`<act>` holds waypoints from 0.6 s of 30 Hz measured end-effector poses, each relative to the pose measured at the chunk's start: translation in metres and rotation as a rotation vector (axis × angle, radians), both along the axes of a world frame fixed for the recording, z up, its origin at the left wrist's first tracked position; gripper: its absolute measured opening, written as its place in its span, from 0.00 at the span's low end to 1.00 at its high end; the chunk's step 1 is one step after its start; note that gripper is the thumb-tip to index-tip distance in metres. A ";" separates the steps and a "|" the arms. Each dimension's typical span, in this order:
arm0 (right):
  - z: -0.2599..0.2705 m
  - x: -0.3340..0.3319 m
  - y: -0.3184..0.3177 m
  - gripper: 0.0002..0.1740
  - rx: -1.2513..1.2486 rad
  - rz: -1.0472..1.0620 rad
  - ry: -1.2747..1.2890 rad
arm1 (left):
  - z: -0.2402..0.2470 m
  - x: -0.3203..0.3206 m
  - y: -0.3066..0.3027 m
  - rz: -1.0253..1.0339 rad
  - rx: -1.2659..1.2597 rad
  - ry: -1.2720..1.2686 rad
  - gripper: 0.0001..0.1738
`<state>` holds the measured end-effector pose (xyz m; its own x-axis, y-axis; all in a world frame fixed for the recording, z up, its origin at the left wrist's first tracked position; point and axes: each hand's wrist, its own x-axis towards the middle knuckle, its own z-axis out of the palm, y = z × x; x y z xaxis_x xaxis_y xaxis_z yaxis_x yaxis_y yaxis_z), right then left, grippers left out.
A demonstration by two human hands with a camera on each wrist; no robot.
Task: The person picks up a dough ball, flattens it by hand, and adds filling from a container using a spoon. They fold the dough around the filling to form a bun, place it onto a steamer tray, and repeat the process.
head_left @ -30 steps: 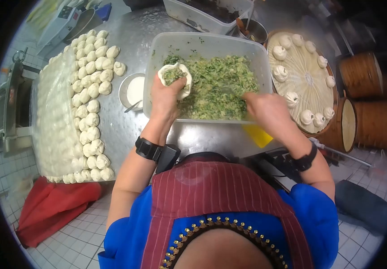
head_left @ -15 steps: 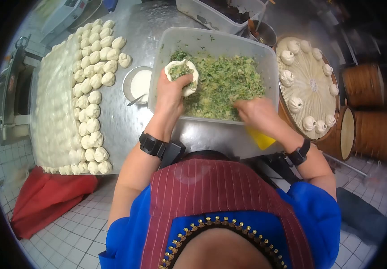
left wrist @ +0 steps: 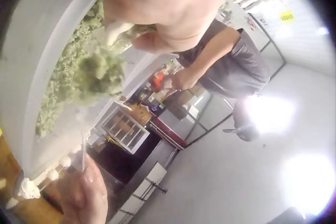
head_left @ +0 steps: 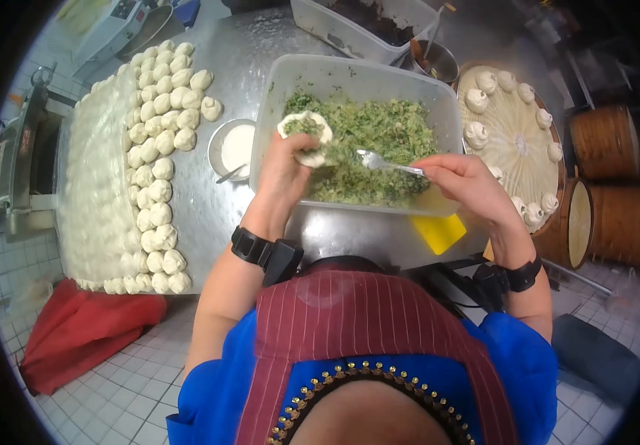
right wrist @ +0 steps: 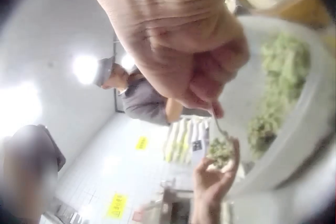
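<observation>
"Where is the piece in work?"

"In the person's left hand, above the near left part of the tub. The fingers are curled round a dough round, the thumb lying across it."

"And the right hand?"

"Its fingers are clamped on the handle of a metal utensil, whose head is beside the dough, over the green filling."

"How far along is it?"

"This one looks about midway: filling sits on the dough, but its edge is open, so the closing remains. Whether it has enough filling, one cannot tell."

"What of the others?"

"Several gathered, closed buns stand around part of the rim of the round tray, so some shaping is done. Plenty of filling is left."

"And across the bench?"

"Rows of pale dough pieces, many under a clear sheet. Whether they are filled is impossible to tell; if not, much remains."
</observation>
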<state>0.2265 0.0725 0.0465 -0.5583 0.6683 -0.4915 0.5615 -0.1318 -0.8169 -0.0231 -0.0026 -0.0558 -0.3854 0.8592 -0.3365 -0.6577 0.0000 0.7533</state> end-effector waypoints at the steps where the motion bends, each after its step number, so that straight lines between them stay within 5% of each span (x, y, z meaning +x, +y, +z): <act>1: 0.000 0.000 -0.002 0.14 0.010 -0.006 0.005 | 0.005 0.001 0.000 -0.052 0.008 -0.198 0.23; 2: -0.002 -0.001 -0.004 0.14 0.186 0.029 0.044 | 0.008 0.002 0.000 -0.107 0.014 -0.395 0.23; 4: -0.002 -0.008 -0.013 0.14 0.367 0.059 0.085 | 0.011 0.011 0.002 -0.175 0.017 -0.355 0.23; 7: 0.002 -0.023 -0.029 0.13 0.795 0.137 -0.013 | 0.013 0.029 0.005 -0.146 0.058 0.098 0.22; 13: 0.012 -0.013 -0.025 0.13 0.763 -0.034 -0.036 | 0.001 0.015 0.009 -0.015 0.046 -0.009 0.21; 18: -0.001 -0.018 -0.040 0.12 0.931 0.085 -0.002 | 0.000 0.019 0.009 0.066 0.056 -0.086 0.20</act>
<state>0.2088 0.0323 0.0457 -0.6232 0.7503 0.2205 0.5405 0.6170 -0.5719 -0.0044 0.0065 -0.0556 -0.4139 0.8513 -0.3226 -0.7169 -0.0864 0.6918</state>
